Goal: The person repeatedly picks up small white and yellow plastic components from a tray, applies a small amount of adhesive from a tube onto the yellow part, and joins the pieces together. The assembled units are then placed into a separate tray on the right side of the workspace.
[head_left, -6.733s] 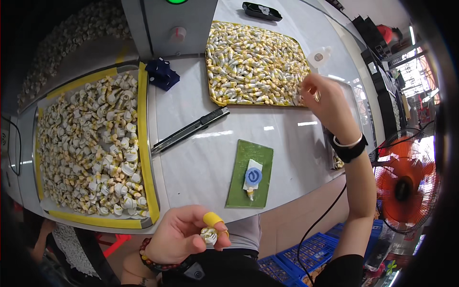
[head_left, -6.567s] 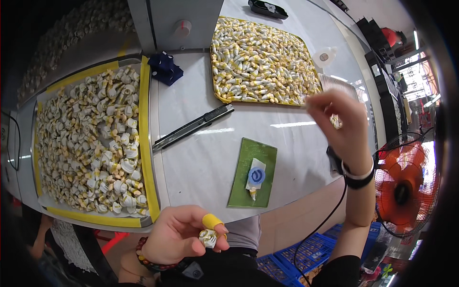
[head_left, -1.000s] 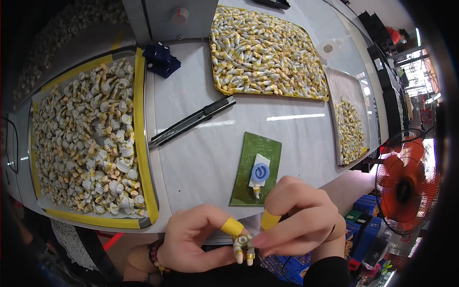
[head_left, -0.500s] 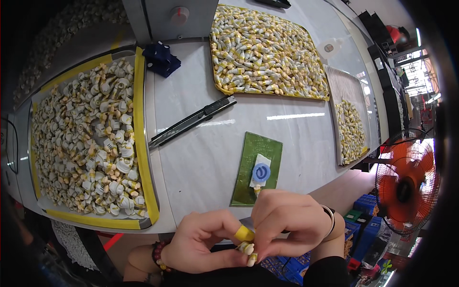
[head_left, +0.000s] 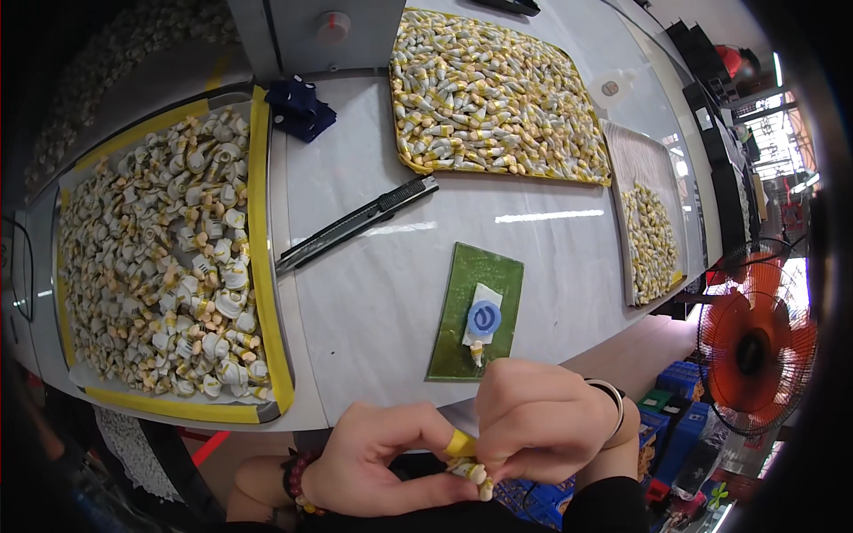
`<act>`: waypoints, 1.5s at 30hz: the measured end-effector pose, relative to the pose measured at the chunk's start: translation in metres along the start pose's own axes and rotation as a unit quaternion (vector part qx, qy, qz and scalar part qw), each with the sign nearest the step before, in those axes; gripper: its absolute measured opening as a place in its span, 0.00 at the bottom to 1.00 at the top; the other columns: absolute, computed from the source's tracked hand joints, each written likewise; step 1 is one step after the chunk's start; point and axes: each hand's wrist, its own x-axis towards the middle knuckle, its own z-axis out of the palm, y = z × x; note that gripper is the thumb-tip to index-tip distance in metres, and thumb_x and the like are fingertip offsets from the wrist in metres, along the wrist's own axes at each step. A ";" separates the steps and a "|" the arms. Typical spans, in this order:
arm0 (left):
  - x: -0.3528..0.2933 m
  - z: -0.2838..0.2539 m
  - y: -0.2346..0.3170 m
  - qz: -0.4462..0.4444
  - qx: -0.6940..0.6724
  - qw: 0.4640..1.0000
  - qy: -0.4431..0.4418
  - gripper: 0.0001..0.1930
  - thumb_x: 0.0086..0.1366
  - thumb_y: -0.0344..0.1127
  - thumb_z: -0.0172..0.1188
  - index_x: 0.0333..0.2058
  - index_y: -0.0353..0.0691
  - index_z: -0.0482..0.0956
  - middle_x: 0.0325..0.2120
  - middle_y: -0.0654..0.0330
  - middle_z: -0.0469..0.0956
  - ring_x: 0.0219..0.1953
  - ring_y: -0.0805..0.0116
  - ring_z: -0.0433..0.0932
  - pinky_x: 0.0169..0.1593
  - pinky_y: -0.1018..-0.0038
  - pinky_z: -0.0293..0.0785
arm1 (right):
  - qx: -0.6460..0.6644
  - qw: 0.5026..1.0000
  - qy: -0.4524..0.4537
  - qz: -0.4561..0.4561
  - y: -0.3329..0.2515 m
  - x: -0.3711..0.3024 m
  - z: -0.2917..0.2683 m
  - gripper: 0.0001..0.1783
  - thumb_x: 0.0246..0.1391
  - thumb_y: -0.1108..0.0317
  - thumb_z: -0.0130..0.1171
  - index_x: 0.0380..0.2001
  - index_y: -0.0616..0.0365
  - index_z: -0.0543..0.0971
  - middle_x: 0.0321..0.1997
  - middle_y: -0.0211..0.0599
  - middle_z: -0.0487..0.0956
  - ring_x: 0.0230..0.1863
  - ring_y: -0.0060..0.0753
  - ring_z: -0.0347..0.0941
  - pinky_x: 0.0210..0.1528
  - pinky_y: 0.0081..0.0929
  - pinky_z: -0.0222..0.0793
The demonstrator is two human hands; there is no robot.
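My left hand (head_left: 378, 462) pinches a small white, yellow and peach figurine part (head_left: 468, 471) between thumb and forefinger. Yellow tape wraps that forefinger's tip. Pressed against the same part are the closed fingertips of my right hand (head_left: 542, 422); whether they grip a second piece is hidden. Just beyond the hands lies a green mat (head_left: 444, 338), bearing a blue ring-shaped piece (head_left: 484, 317) on a white pad (head_left: 487, 293). One more small figurine part (head_left: 477, 353) rests on the mat below the ring.
A yellow-edged tray (head_left: 283, 373) of white figurine pieces stands at left. Farther back, another tray (head_left: 418, 171) holds many slim white-and-yellow parts, with a smaller tray (head_left: 626, 147) to its right. A black utility knife (head_left: 355, 222) and dark blue cloth (head_left: 300, 108) lie between. An orange fan (head_left: 755, 342) stands at right.
Both hands have shifted slightly to the right, keeping the figurine part between them. My right hand has dropped a little, uncovering more of the small part on the mat.
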 end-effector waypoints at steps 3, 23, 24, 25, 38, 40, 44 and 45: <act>0.001 -0.001 0.003 0.046 0.098 0.994 0.016 0.14 0.52 0.31 0.71 0.35 0.34 0.78 0.27 0.56 0.80 0.28 0.69 0.80 0.33 0.80 0.73 | 0.001 0.997 0.046 -0.066 0.009 -0.002 0.005 0.05 0.47 0.75 0.65 0.29 0.61 0.78 0.27 0.33 0.73 0.27 0.35 0.68 0.28 0.29 0.64; 0.006 0.004 0.006 0.146 0.243 0.958 0.040 0.16 0.47 0.35 0.73 0.31 0.33 0.79 0.21 0.57 0.76 0.22 0.63 0.75 0.25 0.76 0.70 | -0.182 0.967 0.132 -0.117 -0.015 0.001 0.002 0.05 0.43 0.67 0.62 0.21 0.53 0.85 0.24 0.25 0.75 0.24 0.22 0.68 0.25 0.20 0.61; 0.006 0.004 0.005 0.148 0.251 0.956 0.039 0.16 0.47 0.35 0.73 0.31 0.33 0.79 0.21 0.58 0.76 0.22 0.63 0.75 0.25 0.75 0.70 | -0.195 0.966 0.134 -0.102 -0.017 0.000 0.003 0.05 0.42 0.67 0.62 0.21 0.53 0.85 0.24 0.25 0.75 0.24 0.22 0.68 0.25 0.20 0.61; 0.006 0.002 0.007 0.150 0.264 0.952 0.039 0.16 0.47 0.36 0.73 0.31 0.34 0.79 0.21 0.58 0.76 0.21 0.64 0.75 0.25 0.75 0.70 | -0.205 0.964 0.139 -0.093 -0.018 0.001 0.005 0.05 0.42 0.66 0.63 0.21 0.52 0.85 0.23 0.25 0.75 0.24 0.23 0.68 0.25 0.20 0.61; -0.024 -0.026 0.091 -0.039 0.399 0.916 -0.023 0.19 0.47 0.40 0.73 0.31 0.31 0.80 0.22 0.57 0.80 0.25 0.64 0.80 0.29 0.77 0.74 | -0.215 0.948 0.207 -0.110 -0.005 -0.006 0.013 0.05 0.41 0.66 0.68 0.22 0.51 0.81 0.23 0.28 0.76 0.21 0.26 0.69 0.21 0.21 0.62; -0.015 -0.015 0.077 -0.024 0.372 0.927 -0.048 0.16 0.51 0.39 0.71 0.33 0.35 0.78 0.22 0.59 0.78 0.23 0.65 0.78 0.27 0.75 0.72 | -0.180 0.966 0.147 -0.117 -0.007 0.001 0.013 0.06 0.40 0.69 0.69 0.25 0.54 0.82 0.25 0.30 0.78 0.22 0.28 0.72 0.21 0.20 0.65; -0.005 -0.008 0.060 0.026 0.366 0.929 -0.048 0.17 0.50 0.40 0.72 0.33 0.34 0.78 0.22 0.60 0.78 0.23 0.66 0.77 0.26 0.76 0.72 | -0.145 0.978 0.122 -0.093 -0.006 -0.004 0.018 0.10 0.37 0.73 0.70 0.27 0.56 0.83 0.26 0.32 0.79 0.23 0.30 0.75 0.21 0.21 0.68; -0.002 -0.008 0.056 0.038 0.362 0.930 -0.039 0.18 0.49 0.40 0.72 0.33 0.34 0.79 0.22 0.60 0.78 0.23 0.66 0.78 0.26 0.76 0.72 | -0.145 0.978 0.126 -0.082 -0.006 -0.007 0.019 0.10 0.36 0.73 0.70 0.27 0.55 0.83 0.26 0.32 0.79 0.23 0.30 0.75 0.22 0.21 0.68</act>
